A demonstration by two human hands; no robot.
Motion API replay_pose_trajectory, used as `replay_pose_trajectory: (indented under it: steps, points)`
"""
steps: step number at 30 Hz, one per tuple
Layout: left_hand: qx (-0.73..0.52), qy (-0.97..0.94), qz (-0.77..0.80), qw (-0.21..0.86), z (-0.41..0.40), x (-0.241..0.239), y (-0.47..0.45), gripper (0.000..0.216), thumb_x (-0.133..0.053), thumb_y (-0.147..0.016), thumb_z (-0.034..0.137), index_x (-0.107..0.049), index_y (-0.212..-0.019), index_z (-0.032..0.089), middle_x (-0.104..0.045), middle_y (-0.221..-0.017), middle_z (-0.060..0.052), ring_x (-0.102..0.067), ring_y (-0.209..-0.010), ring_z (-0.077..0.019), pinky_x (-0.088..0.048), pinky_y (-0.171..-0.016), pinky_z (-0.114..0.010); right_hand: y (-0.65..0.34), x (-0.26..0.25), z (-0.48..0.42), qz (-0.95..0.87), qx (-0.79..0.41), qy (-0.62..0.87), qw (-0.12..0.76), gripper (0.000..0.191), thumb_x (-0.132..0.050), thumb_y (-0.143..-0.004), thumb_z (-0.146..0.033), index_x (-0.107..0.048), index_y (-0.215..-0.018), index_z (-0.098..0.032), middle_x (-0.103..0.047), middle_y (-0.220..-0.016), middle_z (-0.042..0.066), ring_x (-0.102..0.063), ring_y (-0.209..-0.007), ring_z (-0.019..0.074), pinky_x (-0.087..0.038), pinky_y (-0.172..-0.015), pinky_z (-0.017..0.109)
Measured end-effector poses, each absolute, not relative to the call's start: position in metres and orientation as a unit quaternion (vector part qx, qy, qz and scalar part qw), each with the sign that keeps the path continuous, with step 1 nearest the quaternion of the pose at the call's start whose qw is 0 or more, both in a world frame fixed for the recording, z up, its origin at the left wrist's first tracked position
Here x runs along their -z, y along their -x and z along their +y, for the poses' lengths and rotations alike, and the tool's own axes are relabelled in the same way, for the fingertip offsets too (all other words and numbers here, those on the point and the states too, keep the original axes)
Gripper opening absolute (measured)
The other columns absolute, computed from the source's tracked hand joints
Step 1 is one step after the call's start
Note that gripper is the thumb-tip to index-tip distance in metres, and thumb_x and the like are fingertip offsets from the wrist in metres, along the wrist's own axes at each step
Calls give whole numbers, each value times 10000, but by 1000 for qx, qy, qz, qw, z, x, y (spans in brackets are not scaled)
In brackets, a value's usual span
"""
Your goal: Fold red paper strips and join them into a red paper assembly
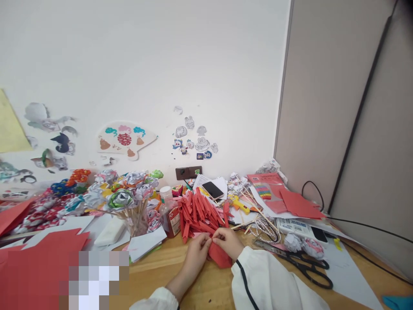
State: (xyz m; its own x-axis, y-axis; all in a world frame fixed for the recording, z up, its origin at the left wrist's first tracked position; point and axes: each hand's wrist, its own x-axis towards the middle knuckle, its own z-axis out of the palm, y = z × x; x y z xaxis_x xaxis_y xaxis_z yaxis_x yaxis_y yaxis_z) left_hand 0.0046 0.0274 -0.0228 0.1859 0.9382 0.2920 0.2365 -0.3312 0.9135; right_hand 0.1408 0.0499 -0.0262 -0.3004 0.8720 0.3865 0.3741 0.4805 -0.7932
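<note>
Soft, even light covers the white wall (206, 64), while the lower left is pixelated

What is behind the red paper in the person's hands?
Behind the red paper lies a heap of folded red strips, with a phone farther back. The left hand and right hand cover part of the heap's near edge, so what lies there cannot be seen.

Scissors (294, 259) right of held paper (220, 256)
</note>
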Motion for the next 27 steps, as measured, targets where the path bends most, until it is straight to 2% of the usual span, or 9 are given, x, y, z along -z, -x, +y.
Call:
replay_pose_trajectory:
  steps: [3, 8, 11, 17, 22, 27]
  points:
    - [-457, -657, 436, 412, 29, 22, -5, 202, -398, -702, 341, -408, -595, 170, -463, -513, 45, -437, -343, -76, -333, -316, -181, -144, 27, 54, -750, -309, 412, 415, 108, -470, -671, -207, -563, -682, -153, -563, -634, 3, -502, -594, 119, -379, -553, 216]
    - [-437, -633, 449, 455, 30, 21, -3, 193, -435, -679, 348, -414, -628, 164, -446, -397, 71, -404, -279, -67, -308, -299, -169, -147, 29, 54, -757, -321, 393, 412, 157, -439, -689, -197, -583, -744, -173, -584, -732, 15, -515, -689, 141, -385, -636, 247]
    - [-425, -625, 450, 475, 28, 20, -2, 189, -485, -644, 340, -421, -632, 163, -443, -358, 79, -421, -275, -76, -318, -302, -171, -145, 27, 51, -745, -341, 392, 418, 167, -453, -679, -189, -574, -793, -175, -581, -729, 16, -519, -681, 141, -394, -625, 249]
    - [-501, -571, 457, 463, 30, 16, 0, 190, -482, -649, 345, -412, -634, 169, -484, -345, 68, -456, -295, -87, -344, -318, -173, -153, 10, 46, -702, -410, 380, 442, 258, -441, -710, -332, -533, -878, -159, -572, -783, 40, -525, -728, 148, -405, -652, 267]
    - [-552, -500, 451, 492, 35, 18, 5, 228, -525, -608, 361, -395, -641, 177, -525, -385, 66, -497, -331, -98, -384, -344, -185, -163, 13, 50, -668, -500, 381, 398, 381, -512, -625, -419, -497, -862, -122, -556, -601, 10, -512, -479, 109, -409, -475, 242]
    - [-532, -478, 460, 526, 35, 19, 3, 286, -530, -577, 417, -388, -640, 176, -512, -356, 67, -493, -299, -103, -371, -305, -181, -161, 19, 53, -638, -519, 389, 416, 323, -536, -598, -387, -484, -772, -120, -516, -508, -26, -461, -383, 75, -376, -408, 208]
